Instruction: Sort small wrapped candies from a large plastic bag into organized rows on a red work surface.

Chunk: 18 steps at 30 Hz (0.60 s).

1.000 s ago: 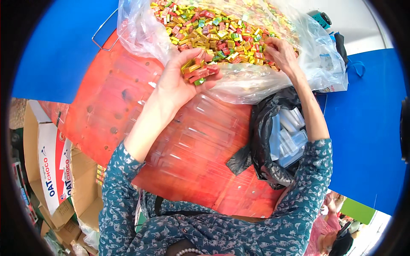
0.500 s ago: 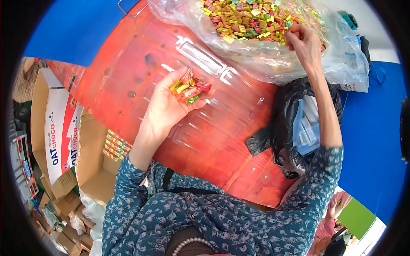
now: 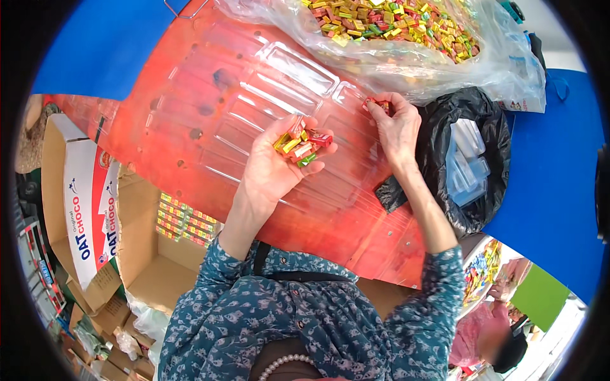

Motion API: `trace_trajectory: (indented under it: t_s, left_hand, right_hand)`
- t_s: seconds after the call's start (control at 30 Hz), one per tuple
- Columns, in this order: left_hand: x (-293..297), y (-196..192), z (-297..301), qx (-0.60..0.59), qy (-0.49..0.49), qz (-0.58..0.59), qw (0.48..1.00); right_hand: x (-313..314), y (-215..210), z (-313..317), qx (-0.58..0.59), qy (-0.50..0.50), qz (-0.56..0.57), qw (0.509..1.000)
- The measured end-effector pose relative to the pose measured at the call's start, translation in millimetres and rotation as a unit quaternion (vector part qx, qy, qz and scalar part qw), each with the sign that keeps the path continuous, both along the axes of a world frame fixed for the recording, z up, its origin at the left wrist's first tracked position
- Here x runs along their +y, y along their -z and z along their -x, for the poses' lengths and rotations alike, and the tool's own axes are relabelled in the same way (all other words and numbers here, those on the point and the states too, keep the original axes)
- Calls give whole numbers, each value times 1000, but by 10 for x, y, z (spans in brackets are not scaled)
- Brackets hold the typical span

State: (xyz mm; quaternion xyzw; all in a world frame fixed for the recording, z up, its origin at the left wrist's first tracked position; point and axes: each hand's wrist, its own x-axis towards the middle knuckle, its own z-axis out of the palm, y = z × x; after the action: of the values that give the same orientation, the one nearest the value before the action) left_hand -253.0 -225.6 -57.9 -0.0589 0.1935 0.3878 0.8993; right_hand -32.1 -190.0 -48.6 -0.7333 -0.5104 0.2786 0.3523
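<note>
My left hand (image 3: 274,166) is cupped palm up over a clear plastic compartment tray (image 3: 298,70) that lies on an orange-red board (image 3: 190,120). It holds a small heap of wrapped candies (image 3: 302,145) in yellow, red, green and orange. My right hand (image 3: 397,127) pinches a red candy (image 3: 376,105) at the tray's far right end. Beyond both hands, a large clear plastic bag (image 3: 406,60) is full of the same colourful candies (image 3: 387,22).
A black bag (image 3: 470,159) holding clear plastic trays sits to the right of my right arm. Below left, an open cardboard box (image 3: 152,254) contains packed rows of candies. A blue surface (image 3: 546,178) surrounds the board. Another person (image 3: 489,330) is at lower right.
Both hands came back out of the candy bag toward me. The left one carries a handful over the tray, and the right now brings a single red candy down to the tray.
</note>
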Motion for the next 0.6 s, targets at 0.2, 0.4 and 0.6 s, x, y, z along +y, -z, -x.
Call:
trace_trajectory:
  t_s: [0.2,0.4,0.6]
  left_hand:
    - [66,171,144,1,-16,18,1000]
    - [189,273,101,-19,-26,31,999]
    - [249,308,-52,45,-23,8,999]
  right_hand:
    - [72,308,242,-47,-1,-8,999]
    - [116,235,256,-116,-67,-85,987]
    - [-108,-179,505,219,-90,9,972]
